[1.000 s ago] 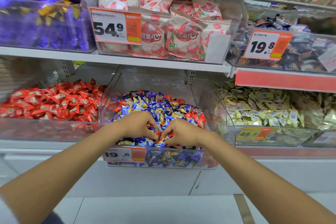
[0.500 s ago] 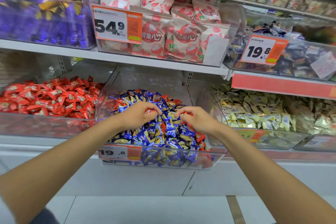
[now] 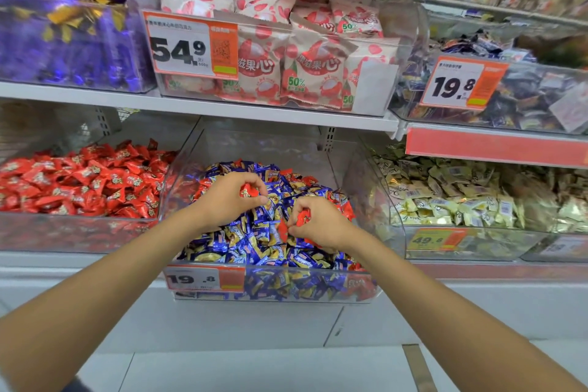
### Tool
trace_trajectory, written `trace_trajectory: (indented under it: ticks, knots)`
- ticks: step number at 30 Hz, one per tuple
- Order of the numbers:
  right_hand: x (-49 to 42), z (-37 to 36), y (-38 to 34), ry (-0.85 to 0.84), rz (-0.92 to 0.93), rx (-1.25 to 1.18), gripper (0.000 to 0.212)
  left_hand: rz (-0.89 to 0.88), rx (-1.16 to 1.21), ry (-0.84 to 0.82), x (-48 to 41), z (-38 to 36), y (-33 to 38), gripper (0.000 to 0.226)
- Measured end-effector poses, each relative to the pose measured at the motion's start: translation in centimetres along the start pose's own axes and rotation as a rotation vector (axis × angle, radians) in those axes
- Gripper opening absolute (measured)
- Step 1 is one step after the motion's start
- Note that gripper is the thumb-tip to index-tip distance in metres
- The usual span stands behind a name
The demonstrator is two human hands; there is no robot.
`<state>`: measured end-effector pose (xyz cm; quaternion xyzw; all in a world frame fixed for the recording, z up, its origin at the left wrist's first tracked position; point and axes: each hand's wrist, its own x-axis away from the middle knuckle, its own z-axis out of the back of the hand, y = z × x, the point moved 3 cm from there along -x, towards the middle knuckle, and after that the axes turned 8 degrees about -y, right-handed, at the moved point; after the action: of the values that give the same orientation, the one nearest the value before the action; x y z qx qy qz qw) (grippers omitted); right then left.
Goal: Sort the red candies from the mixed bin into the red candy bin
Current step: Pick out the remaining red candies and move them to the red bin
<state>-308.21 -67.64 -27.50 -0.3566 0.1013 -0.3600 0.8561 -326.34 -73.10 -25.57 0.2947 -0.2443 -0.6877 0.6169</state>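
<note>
Shelving (image 3: 254, 116) fills pretty much my whole feed, two levels of clear bins. Up top there's a bin of purple wrappers (image 3: 73, 51) on the left, pink-and-white pouches (image 3: 315, 73) in the middle and dark wrapped sweets (image 3: 525, 99) on the right.

Lower level is where I'm working. The red candy bin (image 3: 63, 232) sits on the left, heaped with red wrappers, right up against the mixed bin (image 3: 270, 153) dead centre, so a clear wall stands between the two heaps. On the other side of the mixed bin is a bin of gold and cream sweets (image 3: 445, 194).

The mixed bin is mostly blue-and-gold candies (image 3: 254, 245) piled in a mound. The red candies (image 3: 345, 208) poke out along its left and right edges and in the front right corner, with plenty of blue lying around and over them. An orange 19.8 tag (image 3: 203, 278) covers the left part of its front wall.

Both hands are over the mound, near each other but not touching. My left hand (image 3: 222, 204) is curled, thumb and fingertips pinching a red candy (image 3: 249, 191) over the back of the pile. My right hand (image 3: 321, 227) sits lower and nearer the front, fingers curled round a second red candy (image 3: 302, 216), down among the blue wrappers.
</note>
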Motion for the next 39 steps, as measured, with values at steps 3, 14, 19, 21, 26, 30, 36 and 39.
trace_trajectory:
  ticks: [3,14,19,21,26,30,36,39]
  knots:
    - [0.4,1.0,-0.4,0.048,-0.003,-0.187,0.023,-0.003,-0.001,-0.010,0.0,-0.1,0.3,0.007]
    - [0.7,-1.5,-1.6,-0.154,-0.002,0.148,0.034,0.046,-0.077,0.086,0.2,0.3,0.6,0.033]
    - [1.3,0.7,-1.6,-0.121,-0.003,-0.041,0.022,0.063,-0.096,0.106,-0.9,0.7,1.1,0.046]
    - [1.5,1.9,-1.3,-0.125,-0.005,-0.071,0.020,0.058,-0.041,0.091,-2.1,0.6,0.7,0.027]
    - [0.9,5.2,1.2,0.060,-0.067,-0.077,0.015,0.092,-0.140,0.028,-7.0,-0.6,-0.3,0.036]
    - [0.1,7.0,3.3,0.267,-0.118,-0.079,0.022,0.118,-0.395,-0.066,-11.4,-2.3,-1.1,0.044]
    - [-0.9,6.3,4.3,0.333,-0.251,0.128,0.020,0.119,-0.532,-0.063,-12.7,-3.1,-1.6,0.019]
    - [-1.6,5.3,4.8,0.295,-0.346,0.155,0.019,0.076,-0.394,0.010,-11.3,-2.3,-1.2,0.021]
